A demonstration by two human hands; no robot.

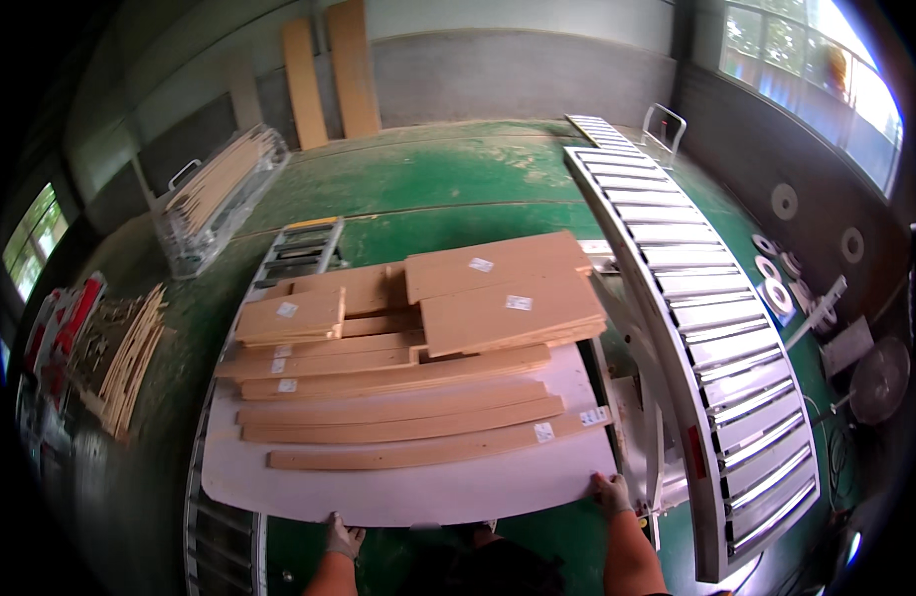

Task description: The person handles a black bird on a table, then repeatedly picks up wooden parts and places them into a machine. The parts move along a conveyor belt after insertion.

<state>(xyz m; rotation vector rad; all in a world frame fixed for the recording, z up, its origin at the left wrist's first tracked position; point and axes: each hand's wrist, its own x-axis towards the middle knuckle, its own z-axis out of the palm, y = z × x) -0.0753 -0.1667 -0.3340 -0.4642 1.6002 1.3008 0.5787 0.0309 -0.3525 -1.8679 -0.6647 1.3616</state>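
Observation:
A large pale board (379,500) lies in front of me across a low roller track and carries brown wood panels and strips. At its near edge, left of the middle, my gloved left hand (345,537) is closed on the rim. My gloved right hand (612,493) grips the board's near right corner. The fingers under the board are hidden. Closest to my hands lies a long narrow wood strip (398,457), with more strips (398,412) behind it. Farther back, wide labelled panels (518,308) are stacked at the right, and a smaller panel (291,316) lies at the left.
A raised roller conveyor (691,268) runs along the right side. Part of the lower roller track (225,541) shows at the near left. Wood strips (130,358) and a wrapped bundle (225,189) stand farther left. Tall boards (354,70) lean on the back wall. A fan (879,379) is at the far right.

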